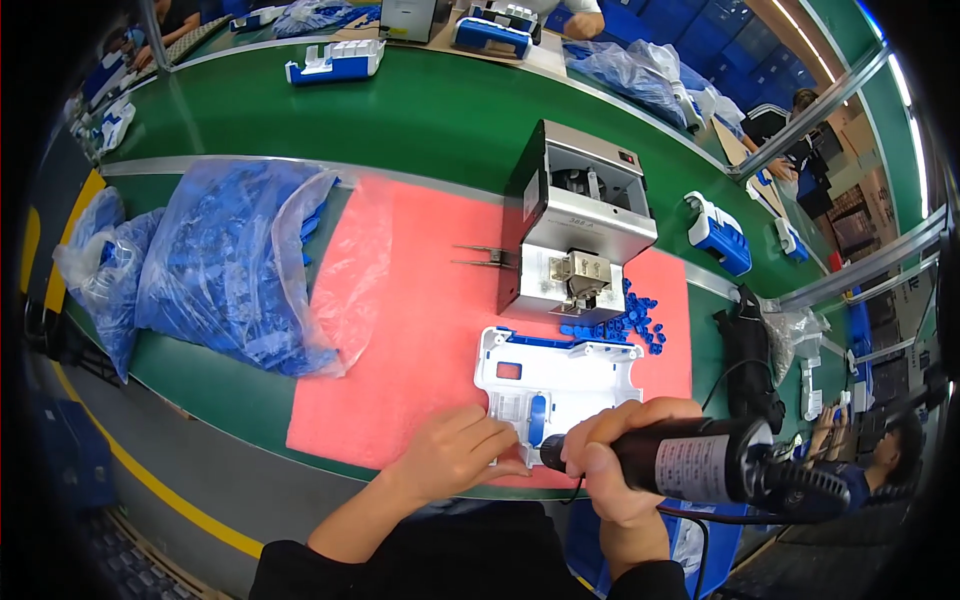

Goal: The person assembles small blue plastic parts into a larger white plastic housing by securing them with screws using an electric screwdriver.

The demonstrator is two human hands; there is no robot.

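Observation:
A white plastic housing shell (590, 385) with blue edging lies on the pink mat in front of me, inner side up. A blue oblong piece (538, 420) sits in its left part. My left hand (455, 455) grips the shell's near left corner, fingers bent; the fingertips partly hide that corner. My right hand (625, 455) is wrapped around a black electric screwdriver (695, 465) held nearly level. Its nose points left at the shell's near edge, close to my left fingertips. Whether the bit touches a screw is hidden.
Behind the shell stands a metal screw feeder (580, 220), with small blue parts (640, 318) heaped beside it. Left lies a clear bag of blue pieces (235, 265). Blue-and-white housings (720, 235) rest on the green conveyor (440, 110). A screwdriver cable (700, 515) hangs below. Other people work nearby.

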